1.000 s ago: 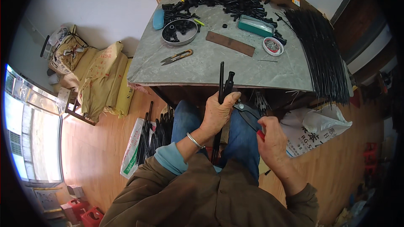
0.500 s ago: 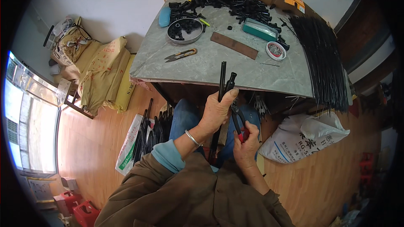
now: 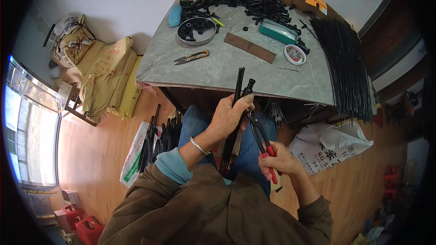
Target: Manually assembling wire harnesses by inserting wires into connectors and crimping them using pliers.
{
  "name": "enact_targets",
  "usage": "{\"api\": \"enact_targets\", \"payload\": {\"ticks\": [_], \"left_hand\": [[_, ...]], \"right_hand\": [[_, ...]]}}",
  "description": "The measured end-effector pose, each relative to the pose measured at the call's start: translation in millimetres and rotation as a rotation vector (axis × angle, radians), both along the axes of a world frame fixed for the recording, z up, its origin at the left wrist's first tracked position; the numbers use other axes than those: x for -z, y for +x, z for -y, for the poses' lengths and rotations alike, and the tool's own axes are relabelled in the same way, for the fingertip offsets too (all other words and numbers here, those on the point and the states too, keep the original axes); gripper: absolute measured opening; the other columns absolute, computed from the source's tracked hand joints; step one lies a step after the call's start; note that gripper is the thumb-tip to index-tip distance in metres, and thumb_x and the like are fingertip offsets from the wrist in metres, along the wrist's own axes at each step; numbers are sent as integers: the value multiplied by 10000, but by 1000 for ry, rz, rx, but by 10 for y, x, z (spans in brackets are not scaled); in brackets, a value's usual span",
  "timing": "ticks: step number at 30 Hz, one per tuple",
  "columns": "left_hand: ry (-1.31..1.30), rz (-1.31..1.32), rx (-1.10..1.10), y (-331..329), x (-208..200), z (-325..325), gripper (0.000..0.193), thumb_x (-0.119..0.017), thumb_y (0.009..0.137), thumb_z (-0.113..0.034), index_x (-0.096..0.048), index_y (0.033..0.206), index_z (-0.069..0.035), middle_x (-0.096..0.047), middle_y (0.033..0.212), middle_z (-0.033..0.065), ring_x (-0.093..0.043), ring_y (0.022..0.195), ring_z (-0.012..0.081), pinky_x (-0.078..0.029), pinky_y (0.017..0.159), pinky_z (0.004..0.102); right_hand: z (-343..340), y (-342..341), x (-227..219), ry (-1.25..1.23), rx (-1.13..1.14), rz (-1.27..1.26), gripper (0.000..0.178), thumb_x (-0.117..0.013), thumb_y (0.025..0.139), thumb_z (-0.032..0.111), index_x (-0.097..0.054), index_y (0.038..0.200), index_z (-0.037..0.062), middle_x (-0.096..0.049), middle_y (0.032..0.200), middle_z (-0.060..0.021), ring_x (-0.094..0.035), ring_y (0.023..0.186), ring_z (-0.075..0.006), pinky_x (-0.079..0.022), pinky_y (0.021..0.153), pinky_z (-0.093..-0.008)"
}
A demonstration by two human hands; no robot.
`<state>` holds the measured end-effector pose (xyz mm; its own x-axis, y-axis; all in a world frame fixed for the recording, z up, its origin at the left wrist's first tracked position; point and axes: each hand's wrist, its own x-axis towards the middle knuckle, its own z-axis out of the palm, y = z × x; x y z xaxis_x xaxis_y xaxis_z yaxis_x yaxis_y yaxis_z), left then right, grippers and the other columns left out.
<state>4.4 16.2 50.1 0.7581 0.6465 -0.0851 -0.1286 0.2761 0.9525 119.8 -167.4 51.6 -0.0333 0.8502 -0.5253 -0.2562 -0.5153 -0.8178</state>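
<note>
While left hand clamps black rods, likely to steady them, right hand grips red-handled pliers by the handles.

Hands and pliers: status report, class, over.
Left hand: gripping black rods. Right hand: holding red-handled pliers. Possibly in the way: left thumb, near plier head.

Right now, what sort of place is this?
Probably a small hand-assembly workshop, maybe in a home: black tubular parts heaped on the marbled table, a bundle of thin black rods along its right side, and red-handled pliers in the right hand.
</note>
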Motion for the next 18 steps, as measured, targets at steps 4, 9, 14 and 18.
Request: {"api": "enact_targets", "payload": {"ticks": [4, 9, 14, 18], "left_hand": [[34, -60, -41, -29, -13, 22, 467, -555, 915, -454, -573, 819, 3, -472, 542, -2, -451, 397, 73, -353, 383, 217], [-84, 63, -24, -97, 89, -60, 470, -491, 953, -462, -555, 827, -14, -458, 512, 0, -414, 380, 63, -324, 369, 214], [-212, 144, 79, -122, 98, -67, 485, -440, 959, -522, -504, 862, -51, -407, 493, -19, -353, 360, 55, -292, 358, 203], [-191, 135, 71, -96, 42, -12, 506, -441, 947, -548, -499, 848, -55, -399, 493, -22, -357, 367, 55, -299, 357, 203]], "right_hand": [[-126, -12, -142, -13, -150, 681, 273, -597, 808, 40, -473, 1044, -22, -610, 811, -142, -599, 609, -205, -482, 544, -305], [-6, -187, -142, 399, 137, 1095, 432, -607, 823, 69, -471, 1213, -58, -538, 1093, -212, -553, 994, -340, -451, 849, -372], [-32, -323, 196, 454, 266, 1081, 439, -609, 837, 97, -465, 1234, -24, -549, 1071, -209, -587, 899, -332, -465, 814, -369], [-61, -446, 400, 495, 362, 1210, 476, -599, 828, 81, -431, 1261, -21, -541, 1026, -200, -580, 879, -334, -463, 796, -384]]}}
